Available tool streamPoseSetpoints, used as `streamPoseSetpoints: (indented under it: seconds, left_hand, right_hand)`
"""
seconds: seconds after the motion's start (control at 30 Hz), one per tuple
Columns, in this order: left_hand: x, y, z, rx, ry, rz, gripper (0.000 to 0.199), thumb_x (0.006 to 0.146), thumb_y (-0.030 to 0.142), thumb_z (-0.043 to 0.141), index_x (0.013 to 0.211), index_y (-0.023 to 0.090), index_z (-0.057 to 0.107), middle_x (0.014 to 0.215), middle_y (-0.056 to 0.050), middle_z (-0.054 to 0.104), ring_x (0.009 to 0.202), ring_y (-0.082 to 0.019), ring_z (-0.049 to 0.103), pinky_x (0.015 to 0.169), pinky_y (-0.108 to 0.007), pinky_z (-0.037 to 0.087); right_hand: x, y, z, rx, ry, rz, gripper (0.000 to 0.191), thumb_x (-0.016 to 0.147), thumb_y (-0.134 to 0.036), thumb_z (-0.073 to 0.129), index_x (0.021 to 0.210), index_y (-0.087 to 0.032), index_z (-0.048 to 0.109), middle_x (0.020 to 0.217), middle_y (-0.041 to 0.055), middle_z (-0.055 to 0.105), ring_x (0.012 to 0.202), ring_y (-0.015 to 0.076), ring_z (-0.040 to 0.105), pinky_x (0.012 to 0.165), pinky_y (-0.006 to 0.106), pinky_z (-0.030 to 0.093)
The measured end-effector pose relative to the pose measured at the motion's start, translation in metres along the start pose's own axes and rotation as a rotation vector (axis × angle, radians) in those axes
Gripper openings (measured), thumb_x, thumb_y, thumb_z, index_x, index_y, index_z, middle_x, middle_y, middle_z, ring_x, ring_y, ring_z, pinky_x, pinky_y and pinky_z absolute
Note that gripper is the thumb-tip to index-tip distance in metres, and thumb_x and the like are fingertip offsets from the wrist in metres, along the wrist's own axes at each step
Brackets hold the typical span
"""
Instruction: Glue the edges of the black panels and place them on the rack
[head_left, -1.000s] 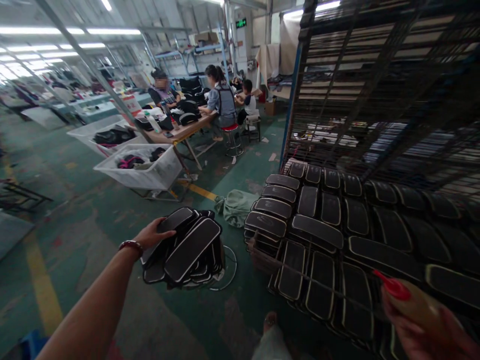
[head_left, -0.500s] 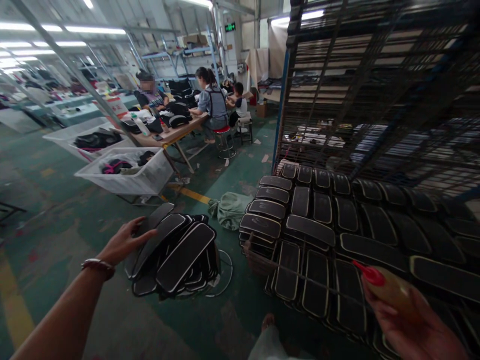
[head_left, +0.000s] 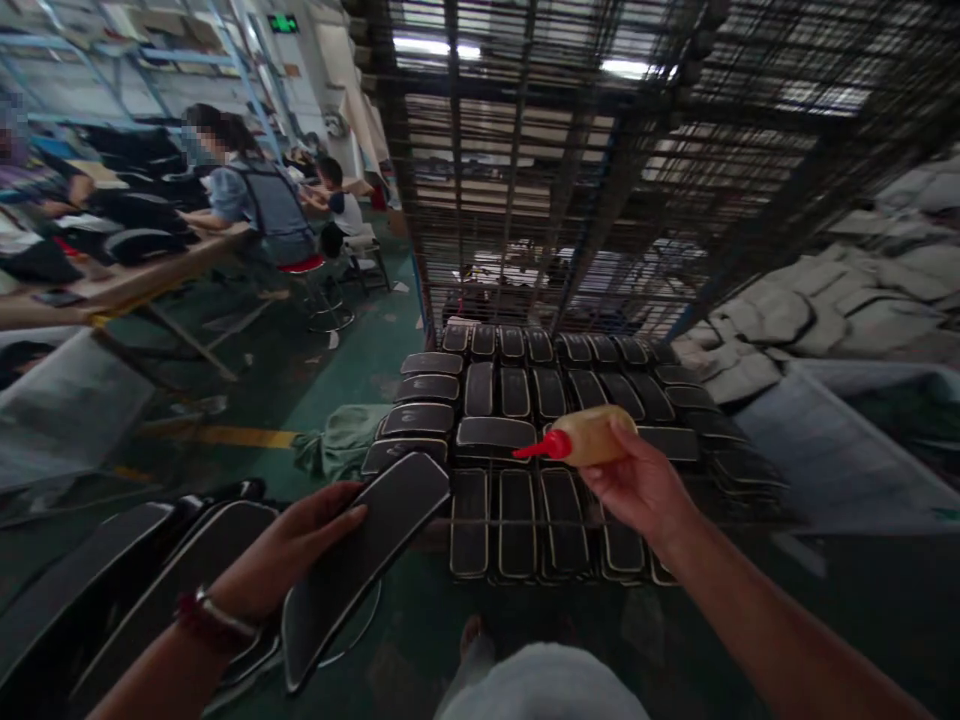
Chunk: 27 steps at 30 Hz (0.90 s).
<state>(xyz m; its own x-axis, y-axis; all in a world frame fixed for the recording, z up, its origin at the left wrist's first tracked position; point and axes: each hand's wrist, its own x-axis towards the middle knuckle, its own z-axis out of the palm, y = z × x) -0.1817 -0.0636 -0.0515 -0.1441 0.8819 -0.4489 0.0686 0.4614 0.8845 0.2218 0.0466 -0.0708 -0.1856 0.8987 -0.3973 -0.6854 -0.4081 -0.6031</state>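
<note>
My left hand grips a long black panel with rounded ends and a pale edge line, holding it tilted in front of me. Below and left of that hand lies a pile of similar black panels. In my right hand is a squeeze bottle of yellowish-brown liquid. Its red nozzle points left, above rows of black panels stacked on a low rack. A gap separates the nozzle from the panel in my left hand.
A tall wire rack rises behind the rows. Several people sit at a work table on the left. A green cloth bundle lies on the floor. At right stand a white bin and a heap of pale pieces.
My view has turned right. My left hand, earlier resting on the pile, now holds one panel lifted off it. The bottle in my right hand has come towards the middle.
</note>
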Motion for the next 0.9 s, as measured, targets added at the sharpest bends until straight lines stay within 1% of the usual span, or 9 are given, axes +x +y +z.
streamPoseSetpoints:
  seconds: [0.07,0.13,0.23,0.33,0.43,0.53,0.6,0.73,0.9]
  left_hand:
    - [0.011,0.015,0.033,0.029,-0.11,0.018,0.039,0.072,0.05,0.097,0.096,0.022,0.085,0.102,-0.006,0.087,0.1,-0.027,0.08,0.087,-0.029,0.065]
    - [0.018,0.031,0.056,0.062,-0.209,0.024,0.04,0.073,0.052,0.096,0.097,0.022,0.086,0.101,-0.007,0.087,0.096,-0.027,0.081,0.085,-0.03,0.065]
    - [0.022,0.052,0.08,0.069,-0.315,0.048,0.038,0.076,0.049,0.095,0.102,0.023,0.088,0.1,-0.006,0.088,0.09,-0.026,0.081,0.081,-0.031,0.067]
    - [0.021,0.067,0.096,0.087,-0.321,0.091,0.031,0.075,0.039,0.096,0.1,0.024,0.089,0.097,-0.003,0.088,0.09,-0.024,0.081,0.081,-0.029,0.067]
    - [0.019,0.077,0.109,0.118,-0.317,0.085,0.03,0.07,0.034,0.098,0.098,0.026,0.09,0.095,-0.002,0.089,0.089,-0.025,0.082,0.079,-0.03,0.069]
    - [0.018,0.081,0.118,0.171,-0.341,0.103,0.032,0.069,0.037,0.098,0.099,0.03,0.091,0.1,-0.002,0.09,0.09,-0.026,0.083,0.079,-0.031,0.07]
    - [0.018,0.081,0.121,0.225,-0.334,0.111,0.035,0.067,0.042,0.099,0.099,0.031,0.092,0.1,-0.003,0.09,0.091,-0.027,0.083,0.079,-0.029,0.069]
    - [0.016,0.077,0.125,0.286,-0.312,0.088,0.039,0.065,0.049,0.098,0.1,0.032,0.092,0.101,-0.004,0.09,0.092,-0.028,0.084,0.078,-0.028,0.069]
    - [0.007,0.075,0.129,0.262,-0.244,0.095,0.035,0.066,0.047,0.097,0.098,0.033,0.091,0.098,-0.002,0.09,0.09,-0.029,0.083,0.081,-0.033,0.07]
  right_hand:
    - [0.001,-0.02,0.004,-0.077,-0.066,-0.059,0.051,0.066,-0.034,0.107,0.104,-0.021,0.075,0.102,0.0069,0.082,0.086,0.0237,0.079,0.056,0.026,0.066]
    - [-0.002,-0.038,0.005,-0.16,-0.138,-0.123,0.048,0.067,-0.039,0.107,0.099,-0.021,0.075,0.093,0.0044,0.08,0.081,0.0218,0.077,0.058,0.026,0.066]
    - [-0.013,-0.064,0.004,-0.289,-0.242,-0.205,0.044,0.07,-0.042,0.105,0.098,-0.021,0.077,0.085,0.0031,0.076,0.071,0.0192,0.072,0.051,0.025,0.062]
    - [-0.026,-0.085,0.001,-0.399,-0.319,-0.29,0.043,0.073,-0.04,0.103,0.101,-0.02,0.077,0.086,0.0032,0.074,0.068,0.0177,0.069,0.046,0.022,0.057]
    - [-0.036,-0.099,-0.003,-0.479,-0.349,-0.361,0.044,0.073,-0.038,0.102,0.106,-0.021,0.077,0.088,0.0024,0.072,0.07,0.0182,0.067,0.046,0.022,0.056]
    - [-0.04,-0.108,-0.008,-0.522,-0.344,-0.42,0.051,0.072,-0.038,0.102,0.114,-0.024,0.076,0.09,0.0015,0.071,0.074,0.0195,0.067,0.05,0.024,0.057]
    - [-0.04,-0.112,-0.01,-0.545,-0.347,-0.452,0.053,0.072,-0.038,0.102,0.116,-0.025,0.075,0.093,0.0016,0.072,0.078,0.0196,0.067,0.054,0.025,0.058]
    - [-0.04,-0.119,-0.012,-0.572,-0.343,-0.494,0.054,0.07,-0.039,0.103,0.113,-0.025,0.074,0.095,0.0012,0.071,0.082,0.0187,0.066,0.064,0.026,0.059]
    - [-0.043,-0.122,-0.015,-0.589,-0.353,-0.5,0.054,0.071,-0.041,0.102,0.114,-0.026,0.074,0.094,0.0007,0.07,0.081,0.0191,0.065,0.063,0.028,0.06]
